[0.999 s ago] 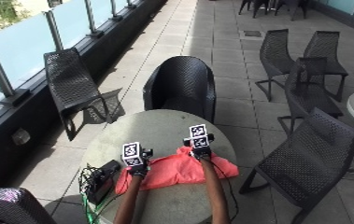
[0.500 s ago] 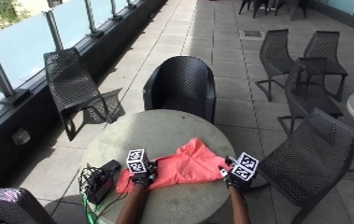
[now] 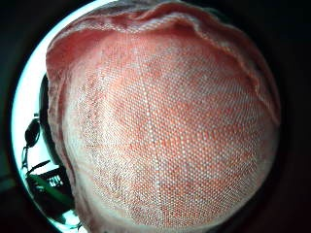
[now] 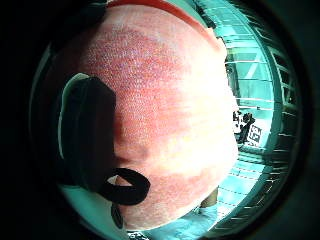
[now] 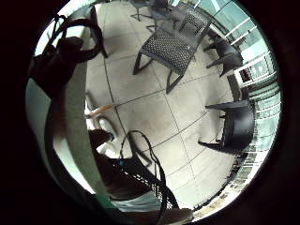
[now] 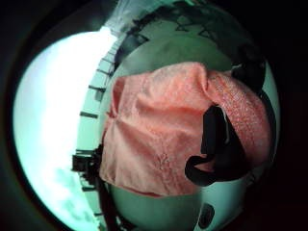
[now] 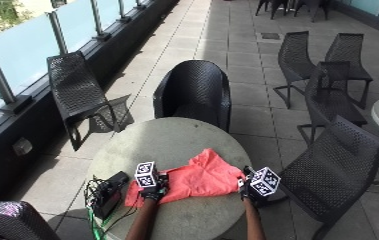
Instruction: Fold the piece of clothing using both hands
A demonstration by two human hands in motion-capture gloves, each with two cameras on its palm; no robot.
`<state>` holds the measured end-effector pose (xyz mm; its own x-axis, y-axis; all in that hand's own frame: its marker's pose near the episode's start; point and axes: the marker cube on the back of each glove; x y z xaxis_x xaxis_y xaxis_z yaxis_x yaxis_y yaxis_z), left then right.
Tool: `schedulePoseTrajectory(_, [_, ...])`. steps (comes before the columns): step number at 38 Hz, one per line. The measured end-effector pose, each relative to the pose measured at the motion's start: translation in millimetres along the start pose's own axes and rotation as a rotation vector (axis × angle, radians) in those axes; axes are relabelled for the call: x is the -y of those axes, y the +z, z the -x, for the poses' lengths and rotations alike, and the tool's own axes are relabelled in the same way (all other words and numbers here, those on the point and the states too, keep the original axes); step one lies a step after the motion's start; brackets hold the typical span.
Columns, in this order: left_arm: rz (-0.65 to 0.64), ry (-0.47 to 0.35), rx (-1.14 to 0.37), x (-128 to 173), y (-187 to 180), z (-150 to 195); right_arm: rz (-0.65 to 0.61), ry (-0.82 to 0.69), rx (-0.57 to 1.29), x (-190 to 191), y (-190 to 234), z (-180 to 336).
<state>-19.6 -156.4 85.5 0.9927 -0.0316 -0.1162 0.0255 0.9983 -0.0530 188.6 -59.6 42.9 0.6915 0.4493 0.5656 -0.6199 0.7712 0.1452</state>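
I'm seeing the coral-orange garment [image 7: 195, 177] lying spread and rumpled on the round grey table [image 7: 156, 145], near its front edge. One corner is peaking away from me, and both lower ends are sitting under my hands.

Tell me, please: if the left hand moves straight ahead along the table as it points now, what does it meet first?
Probably only more of the coral garment that the left hand already rests on; beyond lies bare round table.
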Motion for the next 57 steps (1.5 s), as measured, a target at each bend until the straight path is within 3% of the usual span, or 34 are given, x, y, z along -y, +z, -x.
schedulePoseTrajectory(5, [0.026,-0.019,-0.024,-3.5,-0.5,0.6,0.094,0.085,0.463,-3.2,-21.6,46.6])
schedulePoseTrajectory(7, [-0.018,-0.007,-0.049,-0.7,-4.8,0.1,0.131,0.131,0.591,-4.6,-24.6,70.9])
schedulePoseTrajectory(13, [-0.030,0.025,-0.269,-7.1,-33.2,-5.2,0.120,0.056,0.756,-13.7,-28.1,149.9])
schedulePoseTrajectory(17, [0.118,-0.075,-0.439,-9.7,-53.7,3.8,0.159,-0.010,0.792,-25.8,-22.8,199.8])
schedulePoseTrajectory(19, [0.096,-0.097,-0.460,6.8,-57.2,25.8,0.198,-0.047,0.775,-33.0,-11.7,226.5])
schedulePoseTrajectory(22, [-0.080,-0.047,-0.420,17.4,-86.7,51.3,0.243,-0.105,0.713,-39.8,19.3,260.0])
schedulePoseTrajectory(27, [-0.259,-0.050,-0.436,-29.2,-175.3,44.5,0.227,-0.291,0.635,-80.1,21.1,311.4])
schedulePoseTrajectory(30, [-0.330,-0.070,-0.446,-48.7,-204.8,48.1,0.242,-0.343,0.527,-101.4,49.7,328.9])
schedulePoseTrajectory(33, [-0.378,-0.080,-0.454,-69.9,-230.5,46.7,0.407,-0.337,0.357,-149.5,72.5,342.0])
schedulePoseTrajectory(36, [-0.386,-0.088,-0.438,-67.2,-221.8,60.8,0.624,-0.341,0.237,-202.8,87.3,352.8])
schedulePoseTrajectory(37, [-0.382,-0.094,-0.424,-58.5,-208.1,72.4,0.597,-0.399,0.225,-209.9,96.7,357.3])
schedulePoseTrajectory(41, [-0.371,-0.103,-0.368,-31.2,-163.1,106.8,0.247,-0.706,0.098,-203.9,179.9,365.9])
schedulePoseTrajectory(45, [-0.375,-0.097,-0.348,-31.3,-158.5,108.3,0.161,-0.807,-0.018,-201.4,234.7,361.3])
schedulePoseTrajectory(47, [-0.369,-0.097,-0.347,-31.4,-156.4,108.5,0.198,-0.829,-0.047,-207.5,229.0,358.8])
schedulePoseTrajectory(51, [-0.349,-0.105,-0.356,-33.7,-154.0,107.0,0.412,-0.929,-0.051,-229.2,164.0,358.0])
schedulePoseTrajectory(54, [-0.341,-0.099,-0.346,-38.0,-155.0,103.2,0.542,-1.043,-0.110,-218.6,133.0,347.3])
schedulePoseTrajectory(57, [-0.336,-0.087,-0.314,-33.9,-147.2,104.3,0.568,-1.048,-0.208,-198.7,105.5,328.7])
